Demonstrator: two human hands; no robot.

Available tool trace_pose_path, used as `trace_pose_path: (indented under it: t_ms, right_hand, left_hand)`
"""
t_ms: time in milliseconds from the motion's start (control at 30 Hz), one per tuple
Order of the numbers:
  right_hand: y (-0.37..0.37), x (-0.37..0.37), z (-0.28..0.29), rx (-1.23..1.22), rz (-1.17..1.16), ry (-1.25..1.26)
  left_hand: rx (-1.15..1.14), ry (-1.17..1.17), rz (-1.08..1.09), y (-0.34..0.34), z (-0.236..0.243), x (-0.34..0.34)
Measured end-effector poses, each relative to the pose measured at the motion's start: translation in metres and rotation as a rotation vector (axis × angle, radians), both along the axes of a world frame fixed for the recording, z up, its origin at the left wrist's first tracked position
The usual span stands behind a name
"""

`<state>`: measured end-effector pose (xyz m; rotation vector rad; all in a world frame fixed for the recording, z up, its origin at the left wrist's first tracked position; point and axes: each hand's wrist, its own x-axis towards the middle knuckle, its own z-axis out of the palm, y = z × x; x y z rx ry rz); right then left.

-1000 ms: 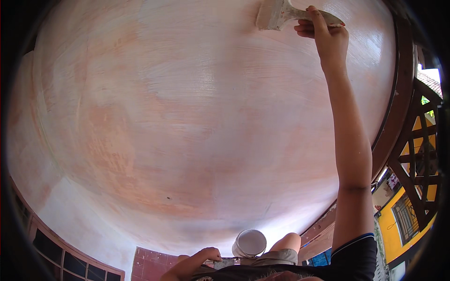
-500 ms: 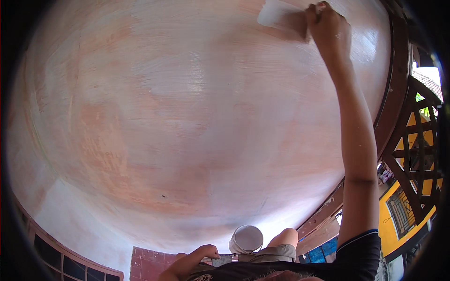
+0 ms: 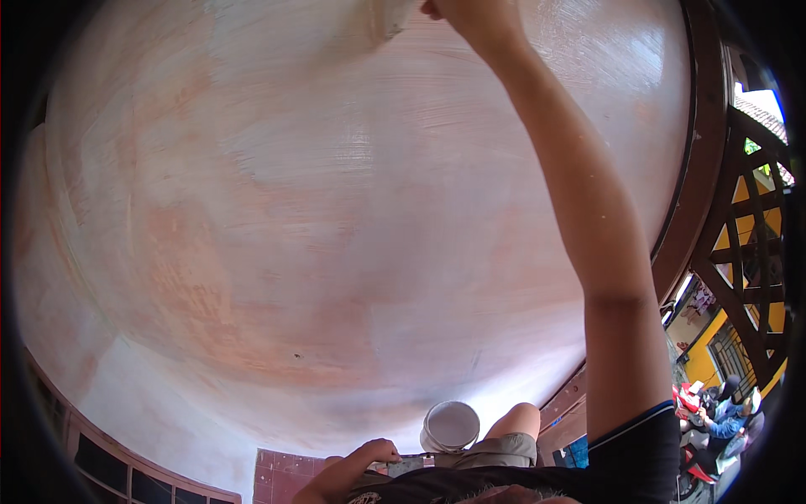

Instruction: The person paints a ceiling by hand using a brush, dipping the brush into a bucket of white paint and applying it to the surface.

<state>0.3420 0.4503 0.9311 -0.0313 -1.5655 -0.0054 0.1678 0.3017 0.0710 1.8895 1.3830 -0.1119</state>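
Observation:
Up against the pale, streaked wall [image 3: 353, 202], my right hand [image 3: 483, 21] is raised at the top edge, its fingers partly cut off. Just left of it a broad, flat-edged putty knife [image 3: 388, 18] lies on the wall, blurred and also cut off by the frame; the grip itself is out of sight. Low down near my lap, my left hand [image 3: 382, 452] is closed at the end of a flat grey blade [image 3: 410, 464], whose handle is hidden. A white bucket [image 3: 451, 426] stands beside my knee.
Reddish wall tiles or panels [image 3: 285, 475] and a brown-framed window [image 3: 126, 470] lie at the lower left. A brown post [image 3: 684, 218] and wooden lattice [image 3: 751, 244] edge the right side. Beyond them several people [image 3: 714, 424] sit near a yellow building.
My right hand has swept left along the wall with the putty knife, leaving the upper right. The view has shifted a little, bringing people at the lower right into sight. My left hand stays low.

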Motion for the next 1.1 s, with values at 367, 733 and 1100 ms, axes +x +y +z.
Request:
trace_pose_path:
  t_ms: [367,733,1100]
  right_hand:
    - [0.089,0.227,0.039,0.191,-1.168,0.191]
    - [-0.021,-0.066,0.036,0.445,-0.501,0.024]
    - [0.045,0.07,0.074,0.011,0.053,0.147]
  left_hand:
    - [0.005,-0.005,-0.092,0.006,-0.007,-0.001]
    - [0.032,0.058,-0.022,-0.001,-0.001,0.0]
    - [0.01,-0.003,-0.039,-0.001,-0.014,-0.002]
